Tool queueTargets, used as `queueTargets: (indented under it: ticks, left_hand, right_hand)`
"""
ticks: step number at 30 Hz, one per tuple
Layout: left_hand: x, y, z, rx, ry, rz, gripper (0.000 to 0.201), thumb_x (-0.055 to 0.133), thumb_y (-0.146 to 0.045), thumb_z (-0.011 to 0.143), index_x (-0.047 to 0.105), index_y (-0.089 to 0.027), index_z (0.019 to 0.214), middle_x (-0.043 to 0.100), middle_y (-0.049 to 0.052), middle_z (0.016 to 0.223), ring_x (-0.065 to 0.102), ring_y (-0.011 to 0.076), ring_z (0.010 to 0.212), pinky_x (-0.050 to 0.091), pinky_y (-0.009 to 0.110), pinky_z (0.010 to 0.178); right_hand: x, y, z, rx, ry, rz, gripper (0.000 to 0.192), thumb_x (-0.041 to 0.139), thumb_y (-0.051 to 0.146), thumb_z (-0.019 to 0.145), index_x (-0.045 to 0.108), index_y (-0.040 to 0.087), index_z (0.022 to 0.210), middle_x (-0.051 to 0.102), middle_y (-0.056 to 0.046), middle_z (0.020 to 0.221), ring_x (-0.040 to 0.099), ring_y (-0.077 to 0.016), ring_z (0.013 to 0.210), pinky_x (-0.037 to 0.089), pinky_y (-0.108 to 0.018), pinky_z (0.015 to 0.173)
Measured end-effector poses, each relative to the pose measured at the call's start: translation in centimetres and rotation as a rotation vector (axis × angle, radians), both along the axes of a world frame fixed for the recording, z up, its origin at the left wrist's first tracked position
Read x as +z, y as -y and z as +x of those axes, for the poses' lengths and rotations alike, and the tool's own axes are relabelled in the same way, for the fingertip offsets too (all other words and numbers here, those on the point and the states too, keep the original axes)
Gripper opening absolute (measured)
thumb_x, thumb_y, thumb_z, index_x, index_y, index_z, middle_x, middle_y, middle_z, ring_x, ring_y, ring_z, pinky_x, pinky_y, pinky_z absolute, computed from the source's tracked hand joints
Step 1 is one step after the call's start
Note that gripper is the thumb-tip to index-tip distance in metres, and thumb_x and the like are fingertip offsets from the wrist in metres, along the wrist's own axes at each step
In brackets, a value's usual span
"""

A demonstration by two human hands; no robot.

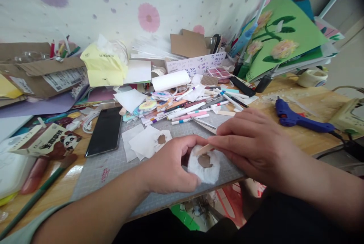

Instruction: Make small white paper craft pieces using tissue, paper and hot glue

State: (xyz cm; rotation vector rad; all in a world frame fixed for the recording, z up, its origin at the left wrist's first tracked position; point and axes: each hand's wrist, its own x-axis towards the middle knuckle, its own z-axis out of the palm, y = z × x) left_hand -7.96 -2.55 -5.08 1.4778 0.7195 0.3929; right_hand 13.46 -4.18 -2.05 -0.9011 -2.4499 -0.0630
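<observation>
My left hand (170, 168) curls around a crumpled white tissue piece (209, 172) with a brown patch at its centre, holding it just above the grey cutting mat (113, 164). My right hand (250, 145) lies over the tissue's right side and pinches a thin wooden stick (203, 149) that points left across the top of the tissue. Both hands meet at the mat's front edge.
White paper scraps (145, 141), one with a hole, lie left of the hands. A black phone (105, 132) sits on the mat's left edge. Several markers (187, 111) are piled behind. A blue glue gun (298, 119) lies right. Cardboard boxes, a green flower card (281, 35) and tape roll crowd the back.
</observation>
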Motion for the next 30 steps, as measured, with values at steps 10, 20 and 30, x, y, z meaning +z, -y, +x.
queueTargets:
  ticks: [10, 20, 30]
  left_hand:
    - [-0.56, -0.14, -0.13, 0.110, 0.075, -0.073, 0.056, 0.069, -0.011, 0.061, 0.048, -0.021, 0.112, 0.060, 0.001, 0.088, 0.057, 0.0160, 0.077, 0.042, 0.026, 0.065]
    - [-0.40, 0.01, 0.00, 0.195, 0.081, -0.054, 0.058, 0.073, -0.013, 0.060, 0.047, -0.020, 0.112, 0.060, 0.000, 0.089, 0.057, 0.0145, 0.075, 0.043, 0.026, 0.066]
    - [-0.51, 0.00, -0.11, 0.221, 0.073, -0.044, 0.056, 0.073, -0.013, 0.063, 0.049, -0.021, 0.112, 0.062, 0.000, 0.088, 0.057, 0.0144, 0.076, 0.044, 0.024, 0.066]
  right_hand:
    - [-0.68, 0.20, 0.60, -0.069, 0.005, 0.039, 0.018, 0.055, 0.014, 0.084, 0.068, 0.020, 0.095, 0.067, -0.006, 0.085, 0.059, -0.0186, 0.075, 0.039, -0.032, 0.065]
    - [-0.76, 0.59, 0.40, -0.121, -0.034, 0.073, 0.018, 0.056, 0.012, 0.083, 0.067, 0.018, 0.096, 0.067, -0.007, 0.087, 0.059, -0.0200, 0.074, 0.039, -0.033, 0.063]
    - [-0.63, 0.82, 0.14, -0.113, -0.058, 0.047, 0.020, 0.055, 0.011, 0.082, 0.066, 0.020, 0.096, 0.067, -0.006, 0.088, 0.058, -0.0200, 0.075, 0.038, -0.034, 0.064]
